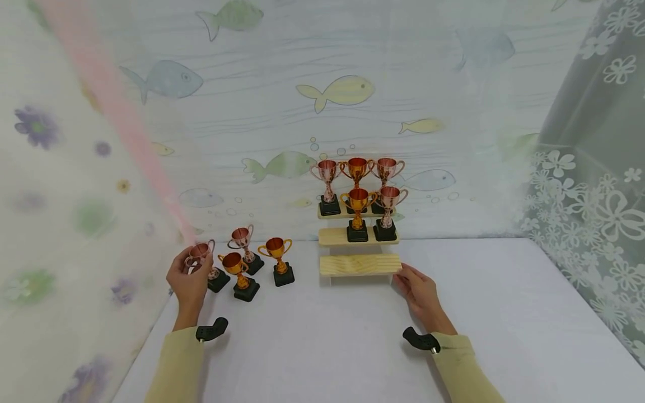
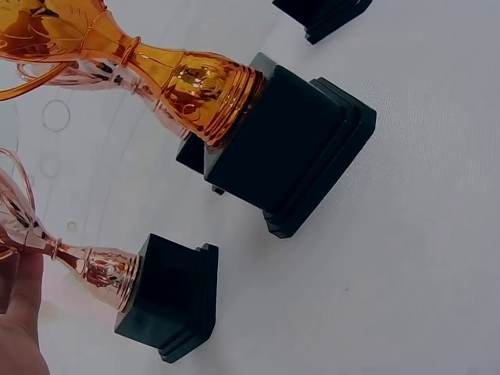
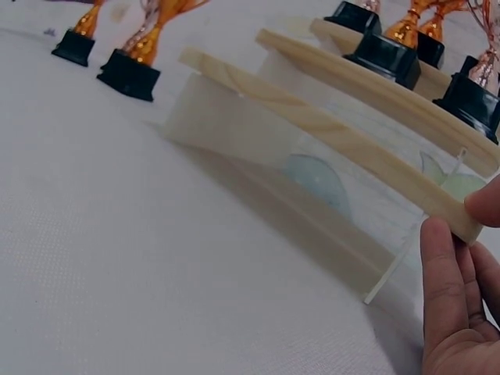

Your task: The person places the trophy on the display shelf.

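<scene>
At the table's left side my left hand (image 1: 189, 282) grips a small rose-gold trophy cup (image 2: 109, 269) by its bowl; its black base is close over the cloth. Just right of it stand a gold trophy (image 1: 234, 263), a second rose-gold trophy (image 1: 241, 239) and another gold trophy (image 1: 276, 249). My right hand (image 1: 420, 291) pinches the right end of the lowest wooden board (image 1: 360, 265) of a three-step display stand, thumb above and fingers below. That board bears nothing. Two trophies stand on the middle step (image 1: 332, 237), toward its right, and three on the top step (image 1: 321, 212).
Clear side panels (image 3: 414, 234) hold up the boards. White cloth covers the table (image 1: 312, 347). Behind the stand hangs a fish-print curtain (image 1: 242, 112), and a lace-flower curtain (image 1: 579, 184) borders the right side.
</scene>
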Available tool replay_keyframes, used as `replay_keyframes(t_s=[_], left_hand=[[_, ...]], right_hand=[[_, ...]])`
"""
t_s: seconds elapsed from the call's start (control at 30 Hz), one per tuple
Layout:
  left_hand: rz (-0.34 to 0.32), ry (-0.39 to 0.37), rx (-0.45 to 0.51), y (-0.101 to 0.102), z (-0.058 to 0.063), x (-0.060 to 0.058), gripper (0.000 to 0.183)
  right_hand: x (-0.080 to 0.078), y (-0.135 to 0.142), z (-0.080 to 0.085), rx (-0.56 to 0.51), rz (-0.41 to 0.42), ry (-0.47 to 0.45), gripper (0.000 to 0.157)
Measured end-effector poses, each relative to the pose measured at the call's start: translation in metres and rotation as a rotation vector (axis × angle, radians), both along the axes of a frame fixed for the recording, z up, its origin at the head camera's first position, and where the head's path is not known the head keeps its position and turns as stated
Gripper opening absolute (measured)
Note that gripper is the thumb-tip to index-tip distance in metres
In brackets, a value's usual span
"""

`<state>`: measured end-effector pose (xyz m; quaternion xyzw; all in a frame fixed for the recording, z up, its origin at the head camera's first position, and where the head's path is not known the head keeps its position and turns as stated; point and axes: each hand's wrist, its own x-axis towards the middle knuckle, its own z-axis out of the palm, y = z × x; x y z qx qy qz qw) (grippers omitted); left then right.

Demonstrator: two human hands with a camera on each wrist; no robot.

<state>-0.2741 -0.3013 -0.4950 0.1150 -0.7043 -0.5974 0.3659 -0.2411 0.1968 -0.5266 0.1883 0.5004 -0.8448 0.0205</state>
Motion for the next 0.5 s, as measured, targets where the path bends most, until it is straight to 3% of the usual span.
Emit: replay_keyframes(t_s=[0.3, 0.5], left_hand=[[-0.018, -0.054, 0.069, -0.001, 0.004, 0.003, 0.052], [0.015, -0.055, 0.086, -0.007, 0.013, 0.008, 0.049]], right_hand=[[0.004, -0.001, 0.001, 0.013, -0.009, 0.036, 0.054], [0.002, -0.001, 0.002, 0.009, -0.009, -0.003, 0.055]])
